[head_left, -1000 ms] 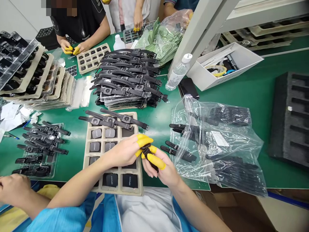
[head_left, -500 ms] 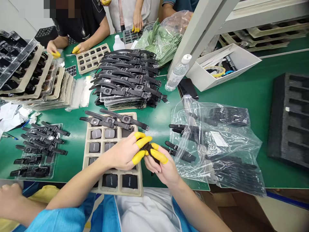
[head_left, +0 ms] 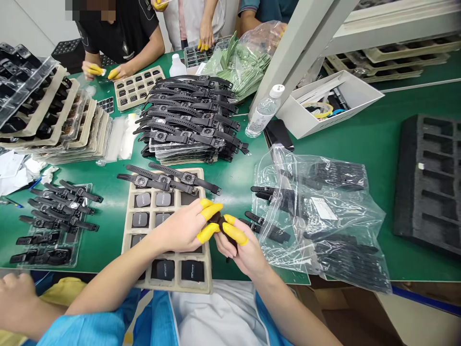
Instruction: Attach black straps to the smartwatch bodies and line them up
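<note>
The L hand [head_left: 182, 226] is nearly closed, w/ its yellow-covered fingertips pinching one end of a small dark piece [head_left: 222, 223]; the R hand [head_left: 245, 247] is curled round the same piece from the other side, thumb on top. Both hands meet over it, so its exact kind I cannot tell. The piece is held above the table, at the R edge of a beige tray [head_left: 190, 287] w/ compartments, and the L forearm passes over this tray. Several compartments hold black squares [head_left: 143, 200], and three watches [head_left: 163, 180] lie slanted across the far end. To the R, on the green table [head_left: 234, 178], is a clear bag [head_left: 342, 218] w/ black straps inside, a few loose straps [head_left: 268, 226] sticking out near the hands. Behind the tray stands a big pile of watches [head_left: 190, 115]; a clear bottle [head_left: 264, 113] and a white box [head_left: 317, 122] are to its R. Opp. side: a co-worker's hand [head_left: 120, 72], also w/ yellow fingertips.
</note>
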A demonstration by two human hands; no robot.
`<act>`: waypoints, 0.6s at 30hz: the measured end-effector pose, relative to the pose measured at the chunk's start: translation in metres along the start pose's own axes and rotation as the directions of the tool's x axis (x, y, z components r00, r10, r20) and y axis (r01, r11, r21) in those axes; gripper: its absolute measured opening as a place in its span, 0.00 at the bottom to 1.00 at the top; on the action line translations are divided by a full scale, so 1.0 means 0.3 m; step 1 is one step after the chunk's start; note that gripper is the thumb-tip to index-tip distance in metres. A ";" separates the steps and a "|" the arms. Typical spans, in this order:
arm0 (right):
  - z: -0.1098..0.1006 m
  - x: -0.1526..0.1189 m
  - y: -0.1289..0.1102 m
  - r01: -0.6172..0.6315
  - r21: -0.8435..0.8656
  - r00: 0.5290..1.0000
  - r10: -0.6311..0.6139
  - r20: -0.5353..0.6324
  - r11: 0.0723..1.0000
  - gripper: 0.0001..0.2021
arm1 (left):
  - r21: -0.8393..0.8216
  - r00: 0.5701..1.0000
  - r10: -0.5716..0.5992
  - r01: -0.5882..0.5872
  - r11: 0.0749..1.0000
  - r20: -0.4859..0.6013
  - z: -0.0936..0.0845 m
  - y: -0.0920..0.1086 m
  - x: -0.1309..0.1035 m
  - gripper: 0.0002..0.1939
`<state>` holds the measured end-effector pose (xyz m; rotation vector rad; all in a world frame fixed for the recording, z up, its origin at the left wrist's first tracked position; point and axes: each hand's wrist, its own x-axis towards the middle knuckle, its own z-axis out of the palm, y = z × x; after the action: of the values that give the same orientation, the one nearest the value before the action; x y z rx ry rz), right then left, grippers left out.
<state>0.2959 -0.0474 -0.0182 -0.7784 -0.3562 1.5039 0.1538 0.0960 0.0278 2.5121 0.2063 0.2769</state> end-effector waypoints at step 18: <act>-0.037 0.011 -0.067 -0.054 -0.307 0.998 0.040 -0.052 0.950 0.17 | -0.749 0.759 -0.558 0.145 0.647 -0.335 -0.028 -0.006 0.021 0.13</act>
<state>0.3186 -0.0447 -0.0140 -1.0720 -0.5509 1.4912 0.1575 0.1033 0.0345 1.5296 0.7058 0.7483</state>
